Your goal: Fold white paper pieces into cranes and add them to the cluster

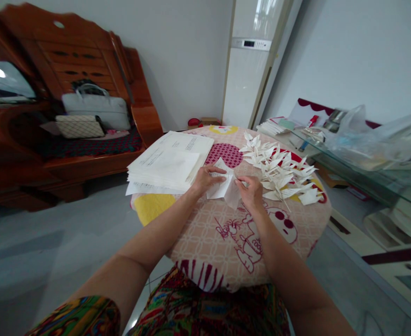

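Note:
A small white sheet of paper, partly folded, lies on the patterned cloth of a round table. My left hand presses on its left part with the fingers curled over it. My right hand pinches its right edge. To the left of my hands rests a thick stack of white paper sheets. To the right sits a heap of several folded white paper cranes.
A wooden bench with a grey bag and a quilted pouch stands at the left. A tall white air conditioner is in the far corner. A glass-topped table with plastic bags and clutter runs along the right.

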Motion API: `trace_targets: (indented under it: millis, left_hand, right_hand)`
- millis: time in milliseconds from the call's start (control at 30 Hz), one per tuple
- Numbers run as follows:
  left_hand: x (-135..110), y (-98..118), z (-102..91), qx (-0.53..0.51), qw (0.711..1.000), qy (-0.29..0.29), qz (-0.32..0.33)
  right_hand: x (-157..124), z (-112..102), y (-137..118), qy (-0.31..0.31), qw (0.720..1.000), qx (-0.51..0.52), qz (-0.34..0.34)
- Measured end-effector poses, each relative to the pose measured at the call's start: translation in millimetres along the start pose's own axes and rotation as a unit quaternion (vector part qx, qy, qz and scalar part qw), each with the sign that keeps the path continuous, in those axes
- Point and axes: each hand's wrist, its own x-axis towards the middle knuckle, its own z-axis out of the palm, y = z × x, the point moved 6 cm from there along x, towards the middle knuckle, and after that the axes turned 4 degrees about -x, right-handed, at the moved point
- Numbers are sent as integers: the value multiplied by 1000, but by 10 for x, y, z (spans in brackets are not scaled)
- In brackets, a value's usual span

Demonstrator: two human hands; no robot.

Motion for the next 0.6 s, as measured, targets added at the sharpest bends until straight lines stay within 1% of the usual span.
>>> trace_targets:
  millis: [100,233,300,433,600]
  left_hand:
    - [2,-32,13,3,1000,-15,-14]
    - [7,-15,-10,35,999,2,4]
    - [8,1,-7,50,999,2,10]
    - [-6,65,14,75,997,-12,28]
    - [-40,174,15,112,993,-6,41]
  right_hand:
    - [22,29,-21,-7,1000,13,2]
    - [55,53,-17,-12,999,37,4]
    - [68,65,2,-14,999,42,11]
    - [80,72,4,-17,999,37,13]
    - [86,49,-82,-27,999,24,-7]
